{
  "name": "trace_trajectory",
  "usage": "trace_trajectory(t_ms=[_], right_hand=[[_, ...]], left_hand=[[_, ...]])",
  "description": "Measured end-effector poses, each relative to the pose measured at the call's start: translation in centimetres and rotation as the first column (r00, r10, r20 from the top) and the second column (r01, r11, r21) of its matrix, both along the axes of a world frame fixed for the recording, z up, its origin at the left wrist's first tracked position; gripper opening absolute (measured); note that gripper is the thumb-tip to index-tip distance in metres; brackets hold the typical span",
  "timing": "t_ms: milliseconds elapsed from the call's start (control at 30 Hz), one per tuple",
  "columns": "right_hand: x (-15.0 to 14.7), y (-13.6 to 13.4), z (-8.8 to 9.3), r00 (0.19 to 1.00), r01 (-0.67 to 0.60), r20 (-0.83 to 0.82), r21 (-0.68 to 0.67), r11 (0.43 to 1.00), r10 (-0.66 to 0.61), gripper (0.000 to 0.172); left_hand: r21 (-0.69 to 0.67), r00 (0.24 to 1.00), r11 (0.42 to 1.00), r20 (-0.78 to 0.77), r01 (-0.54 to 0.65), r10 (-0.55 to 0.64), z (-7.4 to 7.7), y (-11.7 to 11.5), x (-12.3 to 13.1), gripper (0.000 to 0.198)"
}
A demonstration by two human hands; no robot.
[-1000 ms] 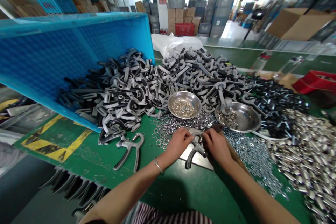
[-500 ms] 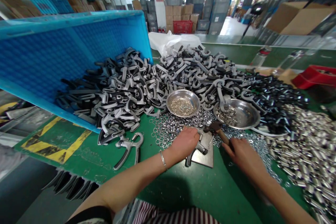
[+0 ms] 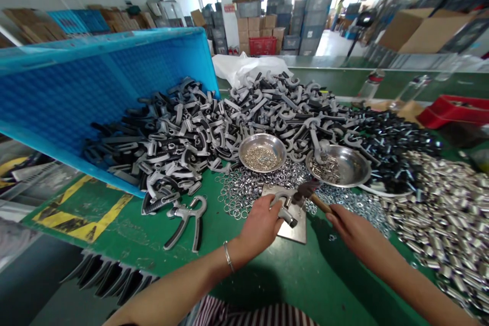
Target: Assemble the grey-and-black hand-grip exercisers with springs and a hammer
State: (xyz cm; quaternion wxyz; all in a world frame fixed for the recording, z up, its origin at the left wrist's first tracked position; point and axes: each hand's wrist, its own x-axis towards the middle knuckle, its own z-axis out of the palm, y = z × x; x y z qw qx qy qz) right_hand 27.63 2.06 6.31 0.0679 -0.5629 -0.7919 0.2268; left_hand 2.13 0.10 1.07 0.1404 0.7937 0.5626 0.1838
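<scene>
My left hand [image 3: 262,224] is closed around a grey clamp part with a hooked jaw [image 3: 287,215], holding it over a flat metal plate [image 3: 298,236]; its handle end is hidden by my fingers. In my right hand [image 3: 349,224] is a hammer [image 3: 321,203], gripped by its wooden handle. The dark hammer head is blurred, close above the plate and beside the clamp part; I cannot tell whether they touch. A pair of joined grey and black clamp parts [image 3: 187,219] lies on the green table to the left of my left hand.
Behind the plate stand a steel bowl of small brass-coloured pieces [image 3: 263,137] and a steel bowl of pins [image 3: 355,165]. Loose metal rings [image 3: 237,198] surround the plate. A blue crate [image 3: 114,71] spills clamp parts leftward; silver cylinders [image 3: 451,209] are heaped at right.
My left hand has shifted slightly left and turned the clamp part, so its hooked jaw now shows. The hammer head has tilted and stays near the plate. The view has shifted slightly.
</scene>
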Motion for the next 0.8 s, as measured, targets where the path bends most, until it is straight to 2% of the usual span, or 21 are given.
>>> trace_trajectory(t_ms=[67,133,200,267,333,367,433,500,533,567,633,667,700,733,767,800], right_hand=[[-0.8,-0.6,0.6,0.997,-0.034,-0.060,0.058,0.998,0.038,0.031],[-1.8,-0.9,0.9,0.997,-0.077,-0.020,0.096,0.992,0.079,0.031],[-2.2,-0.8,0.8,0.994,-0.105,0.040,0.058,0.993,0.103,0.030],[-1.7,-0.5,0.4,0.997,-0.077,-0.007,-0.023,0.997,0.077,0.029],[-0.3,-0.7,-0.1,0.989,0.001,-0.148,-0.147,0.989,-0.023,0.032],[0.8,-1.0,-0.5,0.971,0.064,-0.212,-0.230,0.971,-0.114,0.035],[3.3,-2.2,-1.7,0.906,0.200,-0.268,-0.408,0.891,-0.327,0.041],[5.9,-3.4,-3.0,0.849,0.309,-0.238,-0.501,0.808,-0.472,0.046],[7.0,-3.7,-3.6,0.848,0.343,-0.206,-0.489,0.802,-0.488,0.047],[7.9,-3.6,-4.1,0.869,0.359,-0.173,-0.423,0.832,-0.463,0.047],[8.5,-2.6,-4.5,0.932,0.336,-0.097,-0.135,0.932,-0.350,0.045],[8.1,-1.7,-4.4,0.957,0.287,-0.056,0.035,0.957,-0.285,0.044],[7.2,-0.5,-4.1,0.973,0.231,-0.024,0.177,0.957,-0.230,0.043],[5.8,0.8,-3.8,0.981,0.188,-0.003,0.247,0.951,-0.193,0.041],[4.1,2.1,-3.6,0.987,0.154,0.006,0.231,0.961,-0.160,0.039],[2.2,3.5,-3.4,0.986,0.163,0.015,0.157,0.974,-0.168,0.038]], left_hand=[[-0.014,0.993,0.997,0.097,-0.070,0.071,-0.5,0.2,0.0,0.063],[-0.015,0.980,0.992,0.157,-0.122,0.123,-1.0,0.2,0.1,0.080],[-0.022,0.975,0.990,0.172,-0.141,0.143,-1.1,0.1,0.2,0.086],[-0.045,0.977,0.990,0.161,-0.133,0.138,-0.9,0.1,0.3,0.088],[-0.062,0.981,0.991,0.153,-0.115,0.123,-0.5,0.3,0.2,0.086],[-0.062,0.981,0.993,0.159,-0.103,0.112,-0.3,0.5,0.1,0.084],[-0.070,0.971,0.994,0.220,-0.083,0.096,0.3,1.1,-0.1,0.078],[-0.169,0.921,0.983,0.367,-0.069,0.128,0.9,1.9,-0.5,0.069],[-0.255,0.876,0.965,0.450,-0.061,0.174,1.1,2.2,-0.8,0.063],[-0.331,0.828,0.942,0.511,-0.059,0.231,1.3,2.5,-1.1,0.058],[-0.364,0.787,0.925,0.538,-0.107,0.303,1.4,2.9,-1.7,0.054],[-0.313,0.806,0.938,0.511,-0.149,0.298,1.4,3.0,-1.9,0.053],[-0.236,0.843,0.955,0.465,-0.178,0.272,1.3,2.9,-2.2,0.051],[-0.164,0.883,0.970,0.409,-0.178,0.231,1.1,2.8,-2.3,0.047],[-0.121,0.917,0.981,0.353,-0.150,0.184,1.0,2.6,-2.4,0.040],[-0.107,0.941,0.988,0.308,-0.112,0.140,0.8,2.3,-2.4,0.034]])
